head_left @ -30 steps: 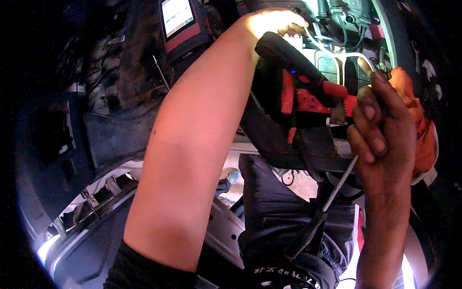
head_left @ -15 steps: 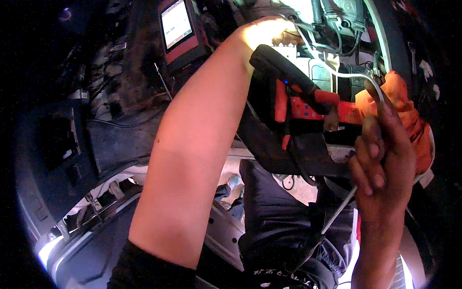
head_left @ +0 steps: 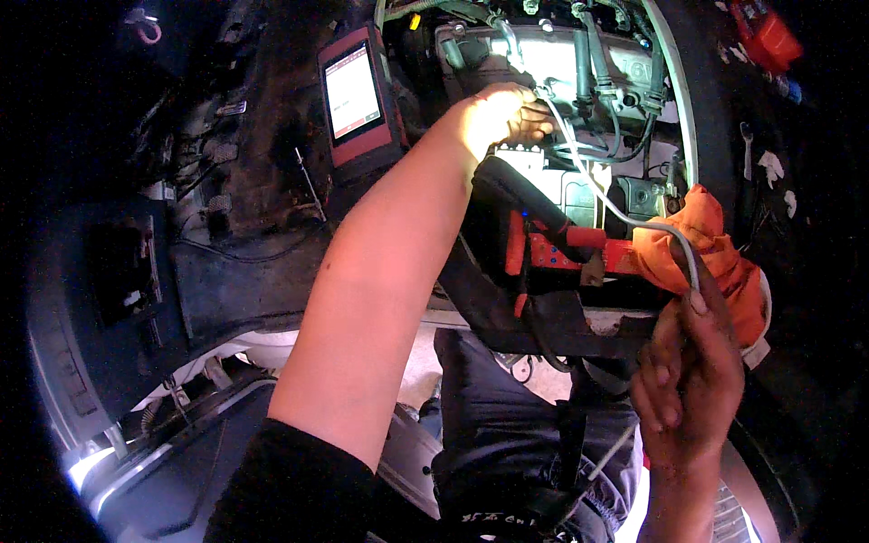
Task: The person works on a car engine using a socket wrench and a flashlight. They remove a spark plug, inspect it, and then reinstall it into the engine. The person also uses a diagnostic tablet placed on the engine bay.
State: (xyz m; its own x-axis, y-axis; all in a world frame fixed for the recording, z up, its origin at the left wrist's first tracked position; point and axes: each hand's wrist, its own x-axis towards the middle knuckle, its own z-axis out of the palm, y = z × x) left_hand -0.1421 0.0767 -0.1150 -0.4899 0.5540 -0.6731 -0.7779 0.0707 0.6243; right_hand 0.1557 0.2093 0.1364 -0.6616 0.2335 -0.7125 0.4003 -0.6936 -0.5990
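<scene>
Runs as a thin pale cable (head_left: 620, 214) in a loose bend, from the fingertips of the left hand (head_left: 514, 115) at the engine (head_left: 634, 65) to the right hand (head_left: 683, 362). At the right, is pinched between fingertips; at the left, cannot tell if gripped or only touched. Seems light, springy, perhaps smooth; best to hold gently near each end, without kinking. Crosses in front of orange cloth (head_left: 729, 262), with dark hoses (head_left: 582, 68) and a pale rim (head_left: 677, 100) narrowing the room.
</scene>
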